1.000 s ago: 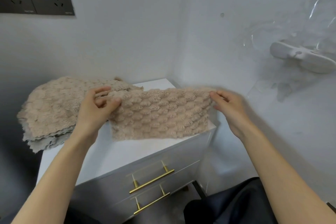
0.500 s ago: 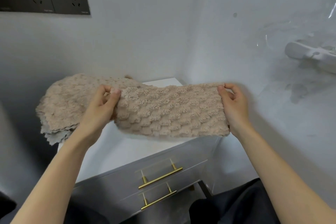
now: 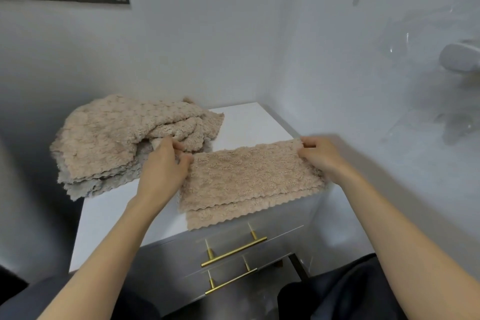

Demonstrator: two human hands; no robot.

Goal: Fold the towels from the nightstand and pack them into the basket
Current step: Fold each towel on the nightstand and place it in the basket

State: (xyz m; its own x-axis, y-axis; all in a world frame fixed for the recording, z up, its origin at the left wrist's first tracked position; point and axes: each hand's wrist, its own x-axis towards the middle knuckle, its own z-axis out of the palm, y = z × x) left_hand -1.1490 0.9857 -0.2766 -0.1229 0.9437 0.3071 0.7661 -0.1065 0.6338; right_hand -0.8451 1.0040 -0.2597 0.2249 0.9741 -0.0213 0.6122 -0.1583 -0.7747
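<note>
step: folding one towel, doubled, flat on nightstand front edge, stretched btwn the fingers. l hand pinches its left end, r hand pinches far right corner. unfolded pile just beyond l fingers. next, prob: bring ends together, edges matched. basket not visible.

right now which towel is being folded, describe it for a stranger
On the white nightstand, look at its front right edge. The folded towel lies flat there, a strip pinched at its ends by the left hand and right hand, unlike the rumpled pile beside it.
</note>
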